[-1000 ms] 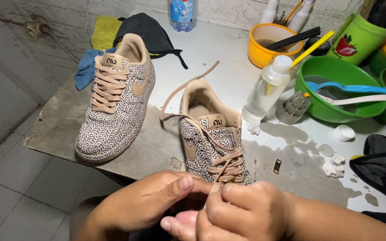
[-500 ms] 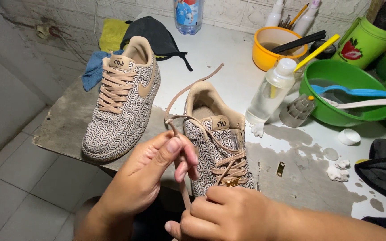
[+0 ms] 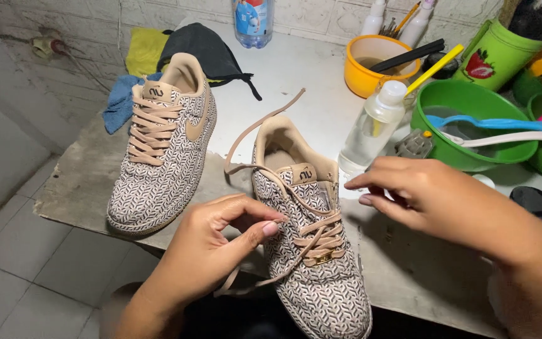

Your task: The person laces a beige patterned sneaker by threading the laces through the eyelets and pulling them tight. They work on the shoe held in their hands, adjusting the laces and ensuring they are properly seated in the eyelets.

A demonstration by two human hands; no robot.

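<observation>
- The right hand (image 3: pixel 434 198) had moved from the lace to the shoe's right side, fingers loosely spread, gripping nothing.
- The left hand (image 3: pixel 221 251) pinched the tan lace (image 3: pixel 255 135).
- The half-laced patterned shoe (image 3: pixel 312 251) lay on the table edge (image 3: pixel 83 188), beside its laced twin (image 3: pixel 164 157).

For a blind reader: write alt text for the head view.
A left hand pinches a tan lace of a half-laced patterned sneaker while the right hand hovers beside its tongue. The laced matching sneaker stands left on the table.
</observation>
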